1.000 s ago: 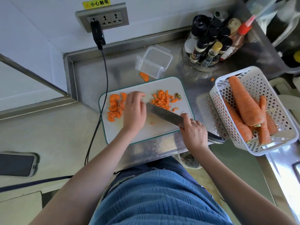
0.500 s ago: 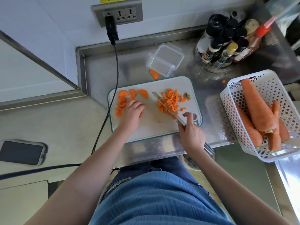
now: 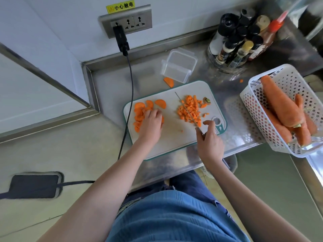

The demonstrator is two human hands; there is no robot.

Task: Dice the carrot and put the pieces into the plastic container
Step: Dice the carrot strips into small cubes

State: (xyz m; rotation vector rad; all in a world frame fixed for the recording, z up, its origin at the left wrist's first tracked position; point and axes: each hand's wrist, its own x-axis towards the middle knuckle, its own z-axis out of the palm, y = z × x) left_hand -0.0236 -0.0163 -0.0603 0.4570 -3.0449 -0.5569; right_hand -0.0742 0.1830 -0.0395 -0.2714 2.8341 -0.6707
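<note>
Head view, worktop point(image 3: 111, 88): steel, with a raised lip along its back and left edges; bare metal lies between the board and the back lip.
Basket point(image 3: 248, 100): white perforated plastic at the right, whole carrots point(image 3: 279, 105) inside; its near corner overhangs the worktop's front edge.
Cutting board point(image 3: 174, 142): white with a teal rim, its near edge close to the worktop's front edge; bare board between the two carrot piles.
Plastic container point(image 3: 178, 66): clear, lying tipped just behind the board, one carrot slice point(image 3: 169, 82) beside it.
Wall socket point(image 3: 125, 21): yellow label point(image 3: 120, 6) above reads 小心触电; a black plug point(image 3: 121, 39) sits in it.
Left hand point(image 3: 152, 123): fingers curled over the carrot slices point(image 3: 139, 112) on the board's left.
Right hand point(image 3: 209, 142): grips the knife point(image 3: 187, 109), blade lying across the diced carrot point(image 3: 190, 109), forefinger lifted.
Bottles point(image 3: 239, 37): labels too blurred to read.
</note>
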